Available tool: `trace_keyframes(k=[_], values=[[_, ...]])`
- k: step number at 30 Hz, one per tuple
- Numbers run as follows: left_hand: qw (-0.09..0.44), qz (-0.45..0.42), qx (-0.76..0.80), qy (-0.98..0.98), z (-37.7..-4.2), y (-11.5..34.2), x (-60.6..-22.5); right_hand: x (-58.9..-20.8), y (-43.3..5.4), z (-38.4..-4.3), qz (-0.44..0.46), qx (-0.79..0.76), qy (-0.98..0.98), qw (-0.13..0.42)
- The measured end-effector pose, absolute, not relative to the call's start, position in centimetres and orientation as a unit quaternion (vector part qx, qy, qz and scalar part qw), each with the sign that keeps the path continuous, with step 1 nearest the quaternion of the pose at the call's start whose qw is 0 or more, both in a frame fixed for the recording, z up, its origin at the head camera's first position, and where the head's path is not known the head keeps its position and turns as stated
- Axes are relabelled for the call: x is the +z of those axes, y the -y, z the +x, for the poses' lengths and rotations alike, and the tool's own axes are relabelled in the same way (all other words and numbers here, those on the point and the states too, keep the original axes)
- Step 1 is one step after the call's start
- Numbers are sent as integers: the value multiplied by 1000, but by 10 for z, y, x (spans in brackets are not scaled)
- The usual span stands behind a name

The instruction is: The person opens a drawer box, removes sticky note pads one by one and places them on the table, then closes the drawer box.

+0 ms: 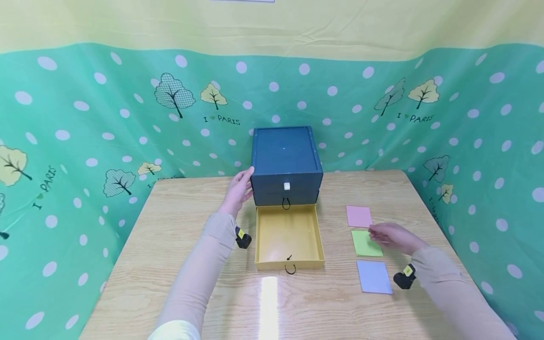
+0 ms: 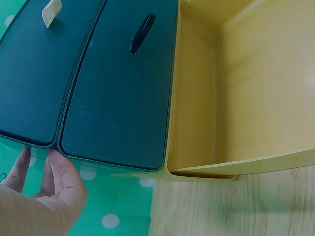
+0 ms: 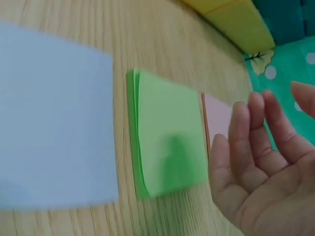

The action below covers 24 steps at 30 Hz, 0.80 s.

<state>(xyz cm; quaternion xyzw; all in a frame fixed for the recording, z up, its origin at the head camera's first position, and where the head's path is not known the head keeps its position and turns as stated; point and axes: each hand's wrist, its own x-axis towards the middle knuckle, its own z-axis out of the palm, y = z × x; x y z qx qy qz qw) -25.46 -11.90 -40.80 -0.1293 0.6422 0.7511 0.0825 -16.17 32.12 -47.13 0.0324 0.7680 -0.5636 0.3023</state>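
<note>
A dark blue drawer cabinet (image 1: 286, 151) stands at the back of the table, its bottom yellow drawer (image 1: 289, 236) pulled out and bare inside. My left hand (image 1: 239, 190) touches the cabinet's left side; in the left wrist view its fingers and thumb (image 2: 66, 177) rest against the side edge near the seam between two drawers. My right hand (image 1: 393, 237) hovers over the green sticky-note pad (image 1: 365, 244), fingers loosely bent and holding nothing. Beside that pad lie a pink pad (image 1: 358, 216), farther back, and a blue pad (image 1: 375, 277), nearer.
A white handle (image 1: 286, 186) marks the cabinet's top drawer, with black loops on those below. Behind the wooden table (image 1: 178, 236) hangs a green dotted curtain (image 1: 127, 118), which also closes off both sides.
</note>
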Motion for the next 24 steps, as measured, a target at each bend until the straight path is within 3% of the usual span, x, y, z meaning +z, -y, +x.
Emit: trace_keyframes(k=[9, 24], values=[[82, -130, 751, -642, -254, 118, -406, -469, -294, -161, 23, -702, -642, 306], [80, -141, 756, -634, -255, 117, -405, -475, -242, -162, -40, -729, -592, 340]])
